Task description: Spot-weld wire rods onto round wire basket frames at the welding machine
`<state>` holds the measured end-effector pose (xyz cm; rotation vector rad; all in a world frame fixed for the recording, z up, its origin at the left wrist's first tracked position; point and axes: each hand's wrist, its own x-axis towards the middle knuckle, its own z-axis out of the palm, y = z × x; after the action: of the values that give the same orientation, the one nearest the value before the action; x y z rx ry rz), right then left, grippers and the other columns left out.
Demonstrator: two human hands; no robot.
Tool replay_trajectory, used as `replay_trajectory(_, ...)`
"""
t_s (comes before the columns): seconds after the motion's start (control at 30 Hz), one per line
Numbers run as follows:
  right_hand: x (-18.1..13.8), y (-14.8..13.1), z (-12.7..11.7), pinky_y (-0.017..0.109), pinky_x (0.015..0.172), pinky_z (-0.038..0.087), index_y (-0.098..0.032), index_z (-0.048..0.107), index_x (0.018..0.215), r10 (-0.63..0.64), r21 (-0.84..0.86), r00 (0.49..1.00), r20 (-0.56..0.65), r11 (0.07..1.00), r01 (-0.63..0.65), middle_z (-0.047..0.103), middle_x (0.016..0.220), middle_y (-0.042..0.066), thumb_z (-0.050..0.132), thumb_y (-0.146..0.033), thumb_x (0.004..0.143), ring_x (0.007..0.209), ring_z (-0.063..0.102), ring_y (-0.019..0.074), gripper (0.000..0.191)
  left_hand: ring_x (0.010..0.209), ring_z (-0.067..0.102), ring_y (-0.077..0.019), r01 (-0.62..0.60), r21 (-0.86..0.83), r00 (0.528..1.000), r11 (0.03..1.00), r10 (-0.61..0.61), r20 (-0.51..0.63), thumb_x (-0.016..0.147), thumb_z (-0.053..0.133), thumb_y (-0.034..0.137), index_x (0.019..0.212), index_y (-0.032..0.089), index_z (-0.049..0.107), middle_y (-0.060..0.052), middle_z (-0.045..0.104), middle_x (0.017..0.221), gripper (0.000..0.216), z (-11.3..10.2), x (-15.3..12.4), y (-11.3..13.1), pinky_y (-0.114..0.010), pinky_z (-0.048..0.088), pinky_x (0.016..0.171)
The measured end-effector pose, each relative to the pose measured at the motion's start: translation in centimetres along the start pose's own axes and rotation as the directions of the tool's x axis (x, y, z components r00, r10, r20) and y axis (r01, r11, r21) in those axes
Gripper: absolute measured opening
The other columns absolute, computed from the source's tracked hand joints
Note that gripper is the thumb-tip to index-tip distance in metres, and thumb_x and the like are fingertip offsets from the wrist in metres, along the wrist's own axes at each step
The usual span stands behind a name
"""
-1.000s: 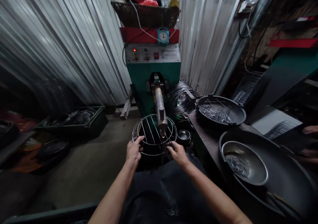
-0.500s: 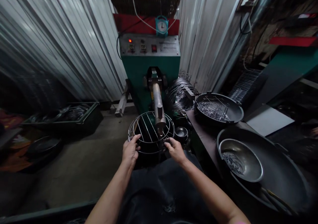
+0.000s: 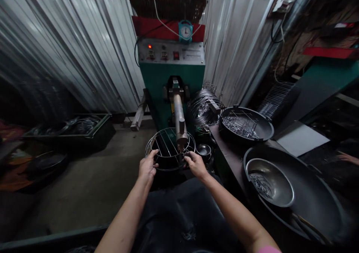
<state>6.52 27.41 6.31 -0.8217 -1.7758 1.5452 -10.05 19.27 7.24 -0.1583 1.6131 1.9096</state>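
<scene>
A round wire rack (image 3: 165, 144) lies under the metal arm (image 3: 179, 124) of a green machine (image 3: 172, 77). My left hand (image 3: 147, 165) grips the rack's near left rim with its fingers curled. My right hand (image 3: 195, 164) is closed on the near right rim, just below the arm's tip. The rack sits level, its ring and cross wires shining.
Right of me a dark bench holds a black pan of wire pieces (image 3: 245, 124), a steel bowl (image 3: 270, 180) inside a large black pan (image 3: 316, 197), and wire coils (image 3: 203, 107). A green crate (image 3: 70, 127) sits on the floor left. Another person's hand (image 3: 346, 157) shows far right.
The rack has turned slightly under the arm and both hands have shifted along its rim. The view has drifted a little.
</scene>
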Motion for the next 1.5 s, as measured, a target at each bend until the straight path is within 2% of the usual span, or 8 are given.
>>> replay_trajectory(0.23,-1.0,0.2,-0.9,0.022,0.047,0.042,-0.017,0.06,0.083,0.029,0.082,0.998,-0.047,0.996,-0.025,0.062,0.065,0.0,0.054,-0.034,0.074,0.052,0.058,0.0122,0.02,0.039,0.029,-0.0044,0.023,-0.027,0.998,0.999,-0.025,-0.064,0.036,0.076,0.029,0.055,0.016,0.047,0.009,0.034,0.044,0.037,-0.1,-0.4,-0.5,-0.019,0.021,0.033)
replay_trajectory(0.4,-5.4,3.0,-5.5,0.021,0.044,0.039,-0.013,0.063,0.092,0.137,0.115,0.966,-0.218,0.987,-0.113,0.061,0.066,0.001,0.056,-0.042,0.072,0.048,0.053,0.01,0.036,0.038,0.028,-0.0043,0.012,-0.041,0.994,0.999,-0.016,-0.109,0.041,0.074,0.03,0.054,0.016,0.047,0.01,0.032,0.044,0.033,-0.3,-1.6,-0.7,-0.02,0.023,0.033)
replay_trajectory(0.57,-10.8,7.6,-9.3,0.023,0.043,0.04,-0.011,0.064,0.098,0.311,-0.022,0.916,-0.255,0.945,-0.327,0.057,0.057,-0.001,0.055,-0.039,0.07,0.043,0.05,0.011,0.04,0.04,0.032,-0.0059,-0.015,-0.025,0.988,1.0,0.011,-0.155,0.044,0.073,0.032,0.055,0.016,0.048,0.008,0.034,0.046,0.032,-0.6,-2.8,-1.0,-0.02,0.026,0.033)
replay_trajectory(0.8,-15.2,9.3,-9.3,0.035,0.078,0.05,-0.02,0.064,0.096,0.034,-0.347,0.964,-0.264,0.929,-0.128,0.068,0.09,0.008,0.049,-0.035,0.074,0.085,0.065,0.0232,0.03,0.043,0.034,-0.0058,0.008,-0.09,0.979,0.996,-0.026,-0.201,0.046,0.076,0.03,0.058,0.016,0.047,0.006,0.038,0.052,0.034,-0.6,-4.2,-1.5,-0.019,0.029,0.035)
replay_trajectory(1.0,-16.3,9.3,-9.4,0.033,0.073,0.051,-0.021,0.056,0.092,0.003,-0.364,0.95,-0.314,0.923,-0.124,0.068,0.083,0.008,0.047,-0.036,0.075,0.079,0.066,0.022,0.025,0.055,0.046,-0.0098,0.165,-0.009,0.985,0.986,-0.165,-0.045,0.061,0.068,0.047,0.079,0.018,0.052,0.002,0.047,0.071,0.038,-3.0,-4.2,-0.6,-0.028,0.045,0.05)
replay_trajectory(1.13,-15.6,9.9,-10.1,0.028,0.055,0.049,-0.02,0.051,0.082,0.194,-0.193,0.929,-0.316,0.945,-0.263,0.064,0.065,0.003,0.051,-0.045,0.069,0.056,0.061,0.0178,0.028,0.067,0.052,-0.0164,0.274,0.177,0.96,0.945,-0.28,0.011,0.067,0.062,0.05,0.093,0.02,0.051,-0.004,0.051,0.083,0.041,-5.4,-1.4,1.9,-0.043,0.049,0.064)
replay_trajectory(1.27,-15.0,10.0,-10.2,0.023,0.04,0.037,-0.02,0.048,0.079,0.337,-0.063,0.897,-0.285,0.928,-0.368,0.057,0.054,-0.003,0.052,-0.053,0.065,0.04,0.049,0.0125,0.035,0.077,0.055,-0.024,0.183,0.379,0.968,0.907,-0.234,0.091,0.059,0.07,0.046,0.095,0.02,0.056,-0.01,0.055,0.088,0.046,-6.8,0.8,3.7,-0.047,0.047,0.067)
replay_trajectory(1.5,-14.9,10.0,-9.9,0.025,0.052,0.044,-0.022,0.051,0.068,0.181,-0.287,0.924,-0.336,0.915,-0.283,0.058,0.061,0.001,0.056,-0.053,0.063,0.058,0.056,0.0173,0.032,0.083,0.055,-0.0265,0.158,0.292,0.966,0.943,-0.209,0.155,0.063,0.064,0.054,0.098,0.021,0.057,-0.012,0.056,0.087,0.049,-6.3,0.8,3.7,-0.044,0.048,0.065)
